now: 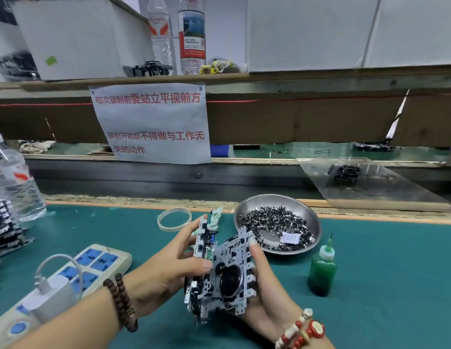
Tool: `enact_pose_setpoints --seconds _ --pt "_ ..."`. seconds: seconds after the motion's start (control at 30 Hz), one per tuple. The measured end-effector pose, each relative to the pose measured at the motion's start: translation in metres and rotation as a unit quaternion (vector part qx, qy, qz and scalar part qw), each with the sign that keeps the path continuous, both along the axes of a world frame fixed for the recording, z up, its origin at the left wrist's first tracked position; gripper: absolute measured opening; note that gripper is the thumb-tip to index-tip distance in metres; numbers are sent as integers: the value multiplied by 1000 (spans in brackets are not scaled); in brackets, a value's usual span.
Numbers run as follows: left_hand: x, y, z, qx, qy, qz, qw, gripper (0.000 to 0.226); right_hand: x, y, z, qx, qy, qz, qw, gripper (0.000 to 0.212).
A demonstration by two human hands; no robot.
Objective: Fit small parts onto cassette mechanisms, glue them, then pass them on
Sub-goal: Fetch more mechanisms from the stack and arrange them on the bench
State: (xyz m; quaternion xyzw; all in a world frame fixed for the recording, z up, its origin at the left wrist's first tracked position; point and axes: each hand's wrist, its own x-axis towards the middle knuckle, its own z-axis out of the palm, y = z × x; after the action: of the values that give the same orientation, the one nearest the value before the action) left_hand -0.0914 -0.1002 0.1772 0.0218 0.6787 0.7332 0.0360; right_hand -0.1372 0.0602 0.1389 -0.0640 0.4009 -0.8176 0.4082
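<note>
Low centre of the frame, your two mechanisms (pixel 219 270) hang above the table (pixel 383 285), left hand (pixel 166 270) gripping one, right hand (pixel 264 285) the other. They overlap and could snag, or slip, jolting the parts bowl (pixel 312 217) or glue bottle (pixel 322 269).

Even, bright overhead light, soft shadows, wide-angle bending at edges, slight blur throughout.

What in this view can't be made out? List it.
- Head view: palm of the right hand, hidden behind the cassette mechanism.
- Small parts in the metal bowl: too small to identify.
- Stack of mechanisms: cut off by the left edge.
</note>
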Motion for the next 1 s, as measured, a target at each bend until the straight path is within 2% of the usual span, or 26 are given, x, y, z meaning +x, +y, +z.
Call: enact_pose_setpoints --seconds 0.13,0.3,0.53,0.67,0.73,0.87,0.93,1.0 --pt "1 8 -7 24 -16 9 1000 99 3 -1 1 36 46 -23 998 61" --pt "-1 19 -14 -48 -12 79 996 89 6 -3 4 67 85 -58 992 55" --pt "-6 28 -12 -163 -16 22 986 113 11 -5 6 41 100 -94 990 34" --pt "-5 29 -11 -180 -20 46 982 97 7 -6 4 76 106 -133 983 34" --pt "-5 27 -12 -147 -21 52 988 87 4 -5 3 89 104 -154 979 37" --pt "-4 16 -12 -15 -45 30 998 72 1 -3 -1 127 127 -153 972 40" --pt "-3 10 -12 0 -44 24 999 72 2 -4 -3 153 149 -146 966 40" --pt "-3 9 -11 -6 -37 37 999 72 1 -6 -5 201 196 -169 945 38"
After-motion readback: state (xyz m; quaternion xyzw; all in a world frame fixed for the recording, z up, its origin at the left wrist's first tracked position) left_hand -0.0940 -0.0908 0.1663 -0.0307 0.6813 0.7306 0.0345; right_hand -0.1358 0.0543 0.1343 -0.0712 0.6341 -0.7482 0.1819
